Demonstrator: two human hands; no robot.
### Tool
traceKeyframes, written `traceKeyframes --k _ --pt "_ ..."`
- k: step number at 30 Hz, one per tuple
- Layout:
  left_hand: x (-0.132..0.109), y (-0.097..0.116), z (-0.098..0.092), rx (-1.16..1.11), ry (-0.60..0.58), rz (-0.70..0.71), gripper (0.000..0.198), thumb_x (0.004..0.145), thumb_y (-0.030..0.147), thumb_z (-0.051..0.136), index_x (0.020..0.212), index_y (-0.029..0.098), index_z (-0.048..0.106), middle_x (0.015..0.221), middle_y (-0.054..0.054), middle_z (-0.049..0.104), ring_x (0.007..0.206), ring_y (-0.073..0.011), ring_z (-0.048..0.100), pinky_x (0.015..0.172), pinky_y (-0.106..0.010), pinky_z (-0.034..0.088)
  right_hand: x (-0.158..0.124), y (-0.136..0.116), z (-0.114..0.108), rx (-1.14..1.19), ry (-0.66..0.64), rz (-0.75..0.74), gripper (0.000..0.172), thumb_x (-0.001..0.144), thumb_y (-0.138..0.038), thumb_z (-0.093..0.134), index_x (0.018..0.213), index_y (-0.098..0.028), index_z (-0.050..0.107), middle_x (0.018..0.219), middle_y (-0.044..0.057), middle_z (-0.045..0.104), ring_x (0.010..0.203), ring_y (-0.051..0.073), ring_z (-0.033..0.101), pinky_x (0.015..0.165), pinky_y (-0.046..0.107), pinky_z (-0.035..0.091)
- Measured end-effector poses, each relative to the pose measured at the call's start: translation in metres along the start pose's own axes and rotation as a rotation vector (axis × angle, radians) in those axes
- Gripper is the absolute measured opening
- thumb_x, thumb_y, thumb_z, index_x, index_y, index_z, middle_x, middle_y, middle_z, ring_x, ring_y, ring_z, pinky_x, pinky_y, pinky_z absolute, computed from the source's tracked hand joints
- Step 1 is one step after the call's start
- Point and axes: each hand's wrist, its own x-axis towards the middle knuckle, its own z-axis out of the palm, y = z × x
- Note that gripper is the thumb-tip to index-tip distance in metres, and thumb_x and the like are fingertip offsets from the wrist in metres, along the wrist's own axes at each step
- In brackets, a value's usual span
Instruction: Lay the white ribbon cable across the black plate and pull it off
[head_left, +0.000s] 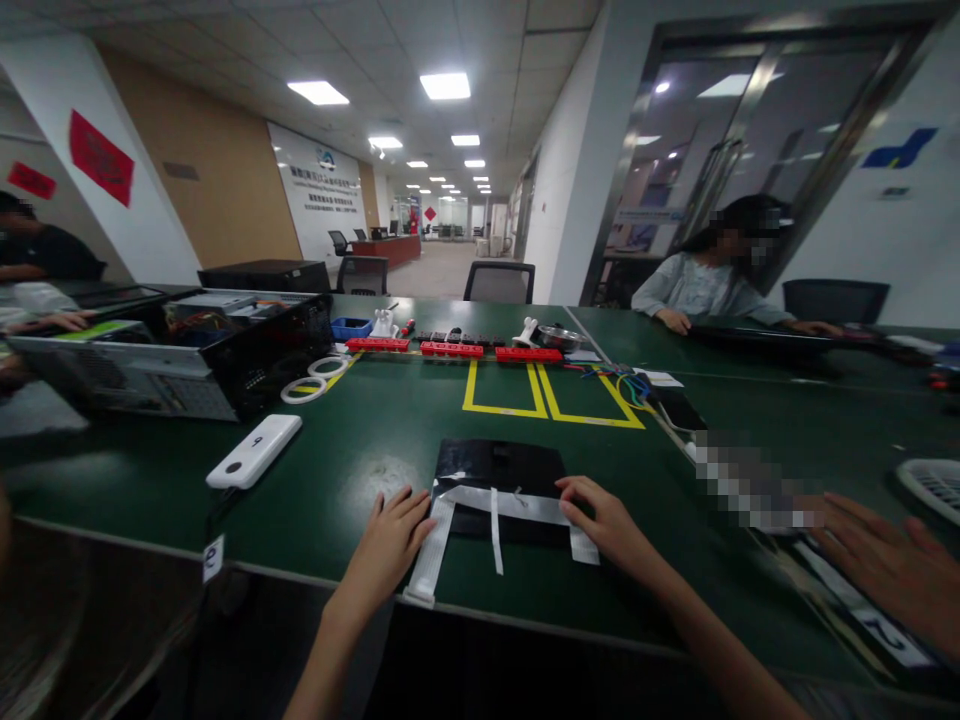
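A flat black piece (499, 462) with a glossy surface lies on the green table in front of me. Across it runs a grey-white ribbon cable (506, 503), folded down at both sides, its connector end (418, 598) at the table's front edge. A narrow white strip (496, 535) crosses the cable near the middle. My left hand (391, 545) rests palm down beside the cable's left fold, fingers stretched and apart. My right hand (609, 520) is at the right fold, with index finger and thumb slightly bent and apart, by the cable's edge.
Left stand an open computer case (172, 350), a white power bank (255, 452) and white tape rolls (303, 390). Behind are red holders (451, 349), yellow tape outlines (506, 411) and wires (634, 388). Another person's hand (892, 570) is at right; a person (720, 270) sits opposite.
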Motion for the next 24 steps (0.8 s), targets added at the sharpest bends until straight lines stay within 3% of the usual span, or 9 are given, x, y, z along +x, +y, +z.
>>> traceKeyframes --k 18,24 --pt "0.000 0.019 -0.003 -0.022 -0.021 0.004 0.038 0.093 0.038 0.035 0.123 0.024 0.053 0.131 -0.007 0.052 0.127 -0.0248 0.038 0.103 -0.056 0.020 -0.006 -0.001 -0.010 -0.033 -0.031 0.069 0.017 0.084 -0.032 0.043 0.077 -0.021 0.053 0.118 0.009 0.057 0.114 0.022 0.049 0.094 0.037 0.038" --pt "0.007 0.042 -0.005 -0.045 -0.064 0.049 0.039 0.094 0.039 0.031 0.122 0.022 0.053 0.130 -0.008 0.053 0.127 -0.0272 0.037 0.103 -0.058 0.022 -0.015 0.008 -0.026 0.002 -0.021 0.147 0.019 0.082 -0.036 0.042 0.077 -0.021 0.052 0.120 0.012 0.058 0.107 0.025 0.054 0.089 0.040 0.042"
